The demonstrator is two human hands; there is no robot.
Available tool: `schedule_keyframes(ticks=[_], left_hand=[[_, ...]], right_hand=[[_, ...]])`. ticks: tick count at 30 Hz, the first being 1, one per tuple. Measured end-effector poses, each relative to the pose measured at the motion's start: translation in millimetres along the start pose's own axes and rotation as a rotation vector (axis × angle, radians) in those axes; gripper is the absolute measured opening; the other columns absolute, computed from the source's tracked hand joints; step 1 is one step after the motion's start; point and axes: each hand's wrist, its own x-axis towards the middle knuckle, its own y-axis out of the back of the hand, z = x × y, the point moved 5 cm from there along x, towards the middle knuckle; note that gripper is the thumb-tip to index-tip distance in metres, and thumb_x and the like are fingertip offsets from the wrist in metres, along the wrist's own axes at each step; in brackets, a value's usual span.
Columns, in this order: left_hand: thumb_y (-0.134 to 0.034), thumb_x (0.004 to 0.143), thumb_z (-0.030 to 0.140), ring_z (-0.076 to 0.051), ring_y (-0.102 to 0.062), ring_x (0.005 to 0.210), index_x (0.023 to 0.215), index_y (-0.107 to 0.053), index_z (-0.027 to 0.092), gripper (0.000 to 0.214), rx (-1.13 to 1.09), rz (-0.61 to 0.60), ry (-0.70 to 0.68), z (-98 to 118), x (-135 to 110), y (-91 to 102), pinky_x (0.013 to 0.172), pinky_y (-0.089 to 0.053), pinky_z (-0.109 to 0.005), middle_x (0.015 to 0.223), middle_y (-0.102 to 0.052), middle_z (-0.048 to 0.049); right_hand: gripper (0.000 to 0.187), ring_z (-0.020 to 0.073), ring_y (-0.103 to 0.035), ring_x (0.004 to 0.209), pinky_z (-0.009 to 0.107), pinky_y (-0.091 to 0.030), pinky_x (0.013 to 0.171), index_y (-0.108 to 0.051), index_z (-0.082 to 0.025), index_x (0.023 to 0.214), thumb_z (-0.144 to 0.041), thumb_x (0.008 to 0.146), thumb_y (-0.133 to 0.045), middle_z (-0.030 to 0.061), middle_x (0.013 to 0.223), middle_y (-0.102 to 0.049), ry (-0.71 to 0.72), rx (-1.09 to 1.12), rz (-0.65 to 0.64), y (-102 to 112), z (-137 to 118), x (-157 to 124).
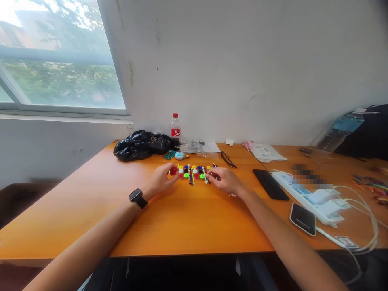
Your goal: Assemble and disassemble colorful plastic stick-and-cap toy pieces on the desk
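Discs point(195, 171) and sticks point(190, 176) lie in rows between left hand point(161, 178) and right hand point(227, 180); cannot tell whether either's fingers grip. Seemingly mid-arranging; lining up calls for light fingertips.

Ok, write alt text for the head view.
A person's left hand and right hand are at opposite ends of rows of colourful discs and thin arrows on a wooden table. Behind are a black bag and red-capped bottle; a phone and power strip lie to the right.
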Motion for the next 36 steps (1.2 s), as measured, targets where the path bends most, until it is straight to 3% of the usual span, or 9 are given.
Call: schedule_keyframes(ticks=[4, 7, 10, 14, 21, 25, 29, 33, 36], left_hand=[[-0.071, 0.092, 0.041, -0.013, -0.059, 0.066, 0.086, -0.069, 0.020, 0.021, -0.113, -0.345, -0.200, 43, -19, -30.0, 0.062, -0.041, -0.025, 0.076, -0.070, -0.0008], [-0.070, 0.094, 0.044, -0.012, -0.053, 0.060, 0.082, -0.067, 0.019, 0.028, -0.128, -0.437, -0.246, 59, -30, -45.4, 0.057, -0.037, -0.025, 0.073, -0.067, -0.0011], [-0.067, 0.097, 0.042, -0.012, -0.053, 0.063, 0.086, -0.068, 0.019, 0.026, -0.153, -0.441, -0.251, 59, -31, -51.4, 0.057, -0.037, -0.024, 0.076, -0.067, -0.0016], [-0.072, 0.094, 0.041, -0.012, -0.053, 0.064, 0.087, -0.067, 0.018, 0.024, -0.177, -0.426, -0.232, 50, -28, -51.3, 0.058, -0.038, -0.024, 0.073, -0.064, -0.0002], [-0.072, 0.094, 0.045, -0.014, -0.058, 0.067, 0.091, -0.070, 0.020, 0.026, -0.112, -0.378, -0.219, 47, -24, -42.9, 0.062, -0.042, -0.025, 0.079, -0.068, -0.0021], [-0.073, 0.093, 0.048, -0.019, -0.066, 0.082, 0.101, -0.075, 0.023, 0.026, -0.074, -0.301, -0.238, 46, -20, -31.2, 0.071, -0.049, -0.029, 0.095, -0.074, -0.0056], [-0.066, 0.099, 0.041, -0.021, -0.067, 0.091, 0.097, -0.077, 0.024, 0.020, -0.093, -0.233, -0.234, 45, -16, -24.3, 0.081, -0.051, -0.032, 0.096, -0.075, -0.0064], [-0.062, 0.102, 0.039, -0.022, -0.067, 0.090, 0.095, -0.079, 0.025, 0.023, -0.084, -0.249, -0.265, 47, -16, -23.5, 0.088, -0.051, -0.035, 0.093, -0.076, -0.0072], [-0.060, 0.102, 0.041, -0.022, -0.068, 0.087, 0.097, -0.080, 0.024, 0.027, -0.088, -0.298, -0.276, 48, -18, -23.4, 0.084, -0.052, -0.035, 0.093, -0.076, -0.0083]], right_hand=[[0.036, 0.0174, -0.059, 0.072, 0.028, -0.042, 0.069, -0.074, -0.022, 0.100, -0.055, 0.099, -0.061, 0.0036, 0.081, -0.070, 0.050, 0.160, -0.050, -7, -18, -3], [0.036, 0.0171, -0.060, 0.073, 0.027, -0.043, 0.065, -0.072, -0.020, 0.092, -0.056, 0.095, -0.068, 0.0027, 0.081, -0.070, 0.093, 0.304, -0.204, -21, -36, -8], [0.035, 0.0150, -0.056, 0.068, 0.026, -0.038, 0.059, -0.070, -0.019, 0.083, -0.053, 0.092, -0.073, 0.0002, 0.075, -0.066, 0.127, 0.304, -0.299, -37, -49, -11], [0.032, 0.0139, -0.053, 0.066, 0.026, -0.035, 0.060, -0.071, -0.018, 0.079, -0.044, 0.098, -0.066, -0.0006, 0.072, -0.065, 0.163, 0.267, -0.271, -46, -49, -11], [0.033, 0.0171, -0.058, 0.074, 0.027, -0.041, 0.066, -0.074, -0.019, 0.094, -0.048, 0.100, -0.061, 0.0025, 0.082, -0.070, 0.085, 0.366, -0.237, -45, -31, -6], [0.035, 0.0168, -0.055, 0.072, 0.028, -0.040, 0.065, -0.071, -0.020, 0.096, -0.052, 0.101, -0.059, 0.0017, 0.079, -0.065, 0.059, 0.399, -0.220, -44, -30, -5], [0.035, 0.0155, -0.049, 0.069, 0.028, -0.037, 0.064, -0.066, -0.021, 0.094, -0.053, 0.103, -0.056, -0.0008, 0.076, -0.058, 0.043, 0.446, -0.211, -42, -34, -5], [0.034, 0.0153, -0.047, 0.069, 0.028, -0.036, 0.064, -0.062, -0.021, 0.094, -0.052, 0.104, -0.053, -0.0017, 0.076, -0.054, 0.034, 0.461, -0.225, -43, -35, -5], [0.031, 0.0158, -0.048, 0.069, 0.028, -0.036, 0.064, -0.063, -0.021, 0.094, -0.049, 0.105, -0.052, -0.0014, 0.076, -0.056, 0.044, 0.372, -0.237, -45, -34, -6]])
